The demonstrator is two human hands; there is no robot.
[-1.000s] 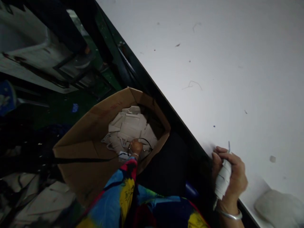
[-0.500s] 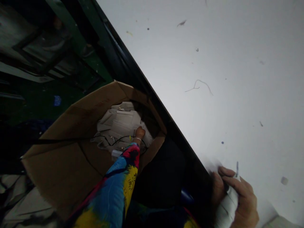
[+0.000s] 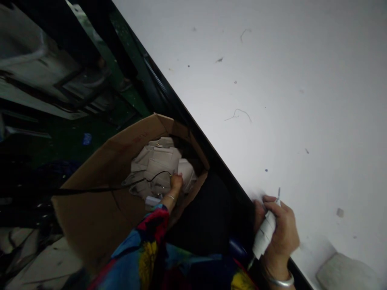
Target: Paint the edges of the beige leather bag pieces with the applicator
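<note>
My left hand reaches down into an open cardboard box on the floor and closes on beige fabric pieces piled inside; a thin black cord runs across the pile. My right hand rests at the edge of the white table, fingers wrapped round a wad of white paper tags together with a thin pen-like tool. A silver bangle sits on each wrist. My sleeve is brightly coloured.
The table's dark edge runs diagonally beside the box. A pale fabric piece lies on the table at lower right. Loose threads dot the tabletop. Dark green floor and grey machine parts lie at left.
My left hand has shifted a little within the box, staying on the fabric pile. The view swung, and my right hand keeps its grip on the tags at the table edge.
</note>
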